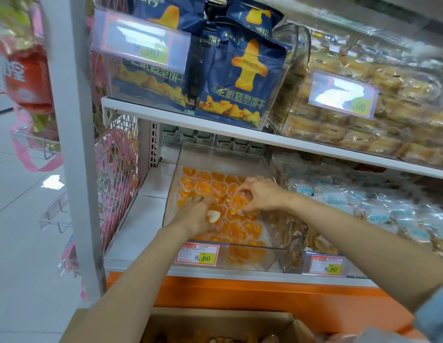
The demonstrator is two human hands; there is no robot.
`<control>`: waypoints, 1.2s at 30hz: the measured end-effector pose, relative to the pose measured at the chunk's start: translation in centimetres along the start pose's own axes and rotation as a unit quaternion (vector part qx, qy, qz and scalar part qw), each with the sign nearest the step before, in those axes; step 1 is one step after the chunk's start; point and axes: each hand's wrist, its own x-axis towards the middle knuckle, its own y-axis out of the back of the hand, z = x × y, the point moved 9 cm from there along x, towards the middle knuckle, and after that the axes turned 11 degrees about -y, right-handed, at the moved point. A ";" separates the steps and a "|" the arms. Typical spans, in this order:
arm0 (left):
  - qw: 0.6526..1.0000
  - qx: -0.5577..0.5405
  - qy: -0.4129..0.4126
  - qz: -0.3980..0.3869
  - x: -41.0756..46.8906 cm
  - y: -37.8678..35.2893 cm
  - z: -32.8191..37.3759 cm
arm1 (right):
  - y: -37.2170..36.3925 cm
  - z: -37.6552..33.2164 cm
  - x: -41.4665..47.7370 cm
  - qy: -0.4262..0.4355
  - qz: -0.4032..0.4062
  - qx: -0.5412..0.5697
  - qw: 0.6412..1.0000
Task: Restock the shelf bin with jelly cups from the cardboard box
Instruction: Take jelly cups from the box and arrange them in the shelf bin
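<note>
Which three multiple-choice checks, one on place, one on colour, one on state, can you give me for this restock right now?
1. Where is the box?
A) up beside the biscuit bags
B) below the shelf, at the frame's bottom
C) on the left rack

2. What colour are the cups in the bin?
A) orange
B) green
C) blue

3. What is the right hand doing?
A) resting flat on the shelf
B) hanging outside the bin
C) pinching a cup over the bin

Answers:
1 B, its open top shows under the shelf.
2 A, orange fills the clear bin.
3 C, its fingers and thumb curl round one cup.
</note>
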 end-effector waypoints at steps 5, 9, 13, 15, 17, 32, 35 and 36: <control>0.999 0.025 0.023 -0.001 0.0 0.1 -1.0 | -0.7 -0.1 1.0 -0.025 0.009 -0.026 0.999; 1.000 -0.002 0.030 0.000 0.1 -0.1 -1.2 | -1.5 0.3 1.6 -0.050 0.003 -0.050 0.998; 0.999 0.014 0.030 -0.016 0.2 -0.5 -1.1 | -2.2 0.4 1.7 -0.055 -0.009 -0.036 0.998; 0.999 0.037 0.024 -0.011 0.3 -0.3 -0.8 | -2.4 0.5 1.8 -0.054 -0.016 -0.014 0.998; 0.998 0.062 0.017 -0.003 0.3 -0.1 -0.5 | -2.7 0.7 1.9 -0.057 -0.031 0.017 0.998; 0.979 -0.144 0.011 0.145 0.4 2.8 -0.8 | 0.7 -0.1 0.4 -0.019 0.020 0.059 0.998; 0.930 -0.333 0.015 0.155 0.3 3.1 -0.3 | 3.2 -0.8 -1.2 0.046 0.029 0.230 0.972; 0.903 -0.405 0.027 0.141 0.2 2.8 0.0 | 3.6 -1.2 -2.0 0.068 0.016 0.285 0.956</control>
